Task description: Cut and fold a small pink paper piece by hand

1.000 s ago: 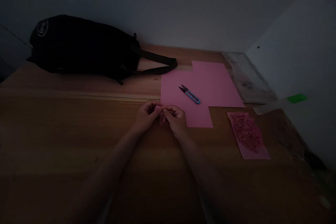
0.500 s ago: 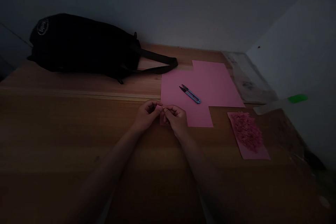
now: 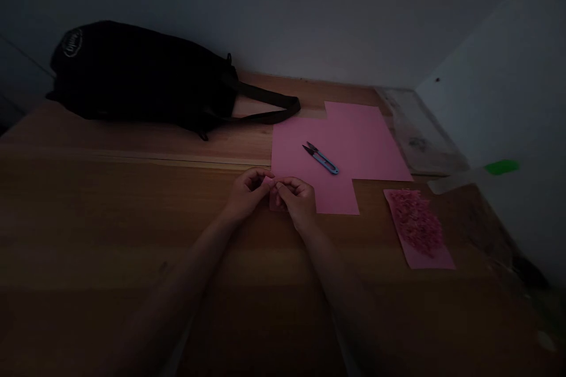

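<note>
My left hand point(image 3: 248, 193) and my right hand point(image 3: 298, 199) meet fingertip to fingertip over the near left edge of the pink paper sheets point(image 3: 367, 138). Both are closed in a pinch. What sits between the fingertips is too small and dark to make out. Just beyond them, thread snips point(image 3: 322, 159) with a blue handle lie on the pink paper, blades pointing to the far left. To the right, a heap of pink shredded pieces point(image 3: 415, 221) rests on a smaller pink paper point(image 3: 431, 260).
A black bag point(image 3: 145, 76) lies along the wall at the back left, its strap point(image 3: 269, 103) reaching to the pink paper. Clear plastic point(image 3: 420, 129) lies at the back right of the wooden table point(image 3: 110, 224). Near the right wall is a green-tipped object point(image 3: 502, 166).
Hardly anything differs. Both hands stay pinched together in the same place, and the view has shifted very slightly.
</note>
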Available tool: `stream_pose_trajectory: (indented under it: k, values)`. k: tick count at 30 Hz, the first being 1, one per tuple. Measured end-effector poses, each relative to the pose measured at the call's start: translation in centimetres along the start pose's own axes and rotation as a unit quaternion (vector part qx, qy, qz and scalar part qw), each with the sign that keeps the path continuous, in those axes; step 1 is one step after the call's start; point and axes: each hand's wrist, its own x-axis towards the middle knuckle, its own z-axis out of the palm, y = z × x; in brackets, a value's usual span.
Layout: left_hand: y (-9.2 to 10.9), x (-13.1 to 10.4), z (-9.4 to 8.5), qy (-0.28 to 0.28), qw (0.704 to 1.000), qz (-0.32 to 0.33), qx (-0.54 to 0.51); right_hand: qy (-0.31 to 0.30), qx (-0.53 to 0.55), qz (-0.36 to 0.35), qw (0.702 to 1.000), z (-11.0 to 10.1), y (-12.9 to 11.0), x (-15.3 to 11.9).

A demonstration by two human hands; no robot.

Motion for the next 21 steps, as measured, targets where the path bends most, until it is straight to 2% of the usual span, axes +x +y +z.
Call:
stream_pose_trajectory:
  k: [21]
  values:
    - [-0.66, 0.21, -0.21, 0.002, 1.000, 0.008, 0.007, -0.002, 0.005, -0.009, 1.000, -0.16, 0.29, 0.06]
